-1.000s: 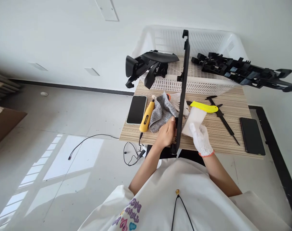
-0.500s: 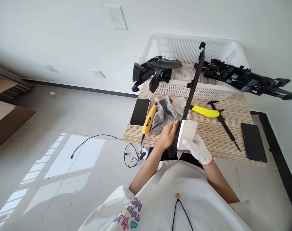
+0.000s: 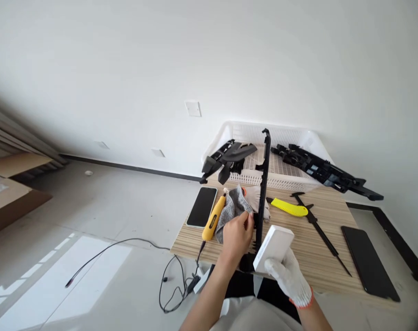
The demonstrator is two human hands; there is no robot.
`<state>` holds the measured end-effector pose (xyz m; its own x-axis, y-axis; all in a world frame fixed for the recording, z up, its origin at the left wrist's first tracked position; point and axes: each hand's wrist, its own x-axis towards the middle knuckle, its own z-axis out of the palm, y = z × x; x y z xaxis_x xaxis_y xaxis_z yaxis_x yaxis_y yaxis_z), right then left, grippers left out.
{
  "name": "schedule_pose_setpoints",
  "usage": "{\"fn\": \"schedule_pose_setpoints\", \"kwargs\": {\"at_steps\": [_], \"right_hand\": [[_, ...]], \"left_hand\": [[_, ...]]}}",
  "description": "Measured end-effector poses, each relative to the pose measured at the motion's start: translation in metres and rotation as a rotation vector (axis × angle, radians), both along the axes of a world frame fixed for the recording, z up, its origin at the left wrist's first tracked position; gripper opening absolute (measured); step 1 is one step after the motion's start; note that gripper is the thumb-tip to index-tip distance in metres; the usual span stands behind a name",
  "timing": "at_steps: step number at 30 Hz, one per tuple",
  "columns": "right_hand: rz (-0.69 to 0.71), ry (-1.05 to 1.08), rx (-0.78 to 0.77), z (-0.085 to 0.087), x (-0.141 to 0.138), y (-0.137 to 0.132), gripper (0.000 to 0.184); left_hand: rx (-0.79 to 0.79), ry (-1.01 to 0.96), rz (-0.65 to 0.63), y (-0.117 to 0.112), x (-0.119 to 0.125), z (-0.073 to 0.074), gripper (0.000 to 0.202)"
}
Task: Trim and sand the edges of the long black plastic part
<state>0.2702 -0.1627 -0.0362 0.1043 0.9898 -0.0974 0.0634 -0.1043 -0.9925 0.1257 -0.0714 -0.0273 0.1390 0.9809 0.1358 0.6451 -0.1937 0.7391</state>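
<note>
A long, narrow black plastic trim part (image 3: 263, 193) stands nearly upright in front of me, with clips along its edge. My bare left hand (image 3: 236, 235) is closed around its lower portion, with the fingertips partly hidden. My right hand (image 3: 289, 275), in a white knit glove with an orange cuff, grips a flat white rectangular block (image 3: 276, 244). The block is tilted, just right of the strip's lower end, and whether they touch is unclear. A grey cloth (image 3: 232, 207) lies behind my left hand, beside a yellow handheld tool (image 3: 214, 218) with a cord.
A white plastic basket (image 3: 314, 142) stands at the table's back, with black plastic parts (image 3: 328, 172) overhanging its sides. On the wooden table (image 3: 298, 239) lie a yellow utility knife (image 3: 289, 208), black calipers (image 3: 317, 225) and two phones (image 3: 369, 262). Cables (image 3: 174, 276) hang at left.
My view has tilted up, so the table appears lower. The white block has come away from the strip's side and turned edge-on. The strip stands more upright; both holds persist.
</note>
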Motion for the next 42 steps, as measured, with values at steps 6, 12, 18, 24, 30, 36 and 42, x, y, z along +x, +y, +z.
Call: {"fn": "schedule_pose_setpoints", "kwargs": {"at_steps": [6, 12, 18, 24, 30, 36, 42], "right_hand": [[-0.034, 0.101, -0.088, -0.016, 0.005, 0.01, 0.04], [0.009, -0.014, -0.137, -0.011, 0.014, 0.023, 0.043], [-0.023, 0.026, -0.144, 0.002, 0.021, 0.033, 0.044], [0.056, -0.004, -0.192, 0.0, 0.026, 0.037, 0.048], [0.099, -0.017, -0.182, 0.001, 0.025, 0.036, 0.047], [0.124, -0.035, -0.171, -0.002, 0.03, 0.034, 0.044], [0.13, 0.009, -0.152, -0.004, 0.028, 0.036, 0.04]], "left_hand": [[0.09, 0.157, -0.017, 0.004, 0.002, 0.007, 0.039], [0.062, 0.013, -0.032, 0.003, 0.008, 0.008, 0.04], [-0.117, -0.28, -0.046, 0.007, 0.012, -0.005, 0.047], [-0.193, -0.226, -0.091, 0.009, 0.016, -0.012, 0.043], [-0.178, -0.173, -0.132, 0.007, 0.016, -0.012, 0.037], [-0.14, -0.117, -0.103, 0.007, 0.015, -0.014, 0.046], [-0.161, -0.176, -0.094, 0.006, 0.013, -0.017, 0.05]]}}
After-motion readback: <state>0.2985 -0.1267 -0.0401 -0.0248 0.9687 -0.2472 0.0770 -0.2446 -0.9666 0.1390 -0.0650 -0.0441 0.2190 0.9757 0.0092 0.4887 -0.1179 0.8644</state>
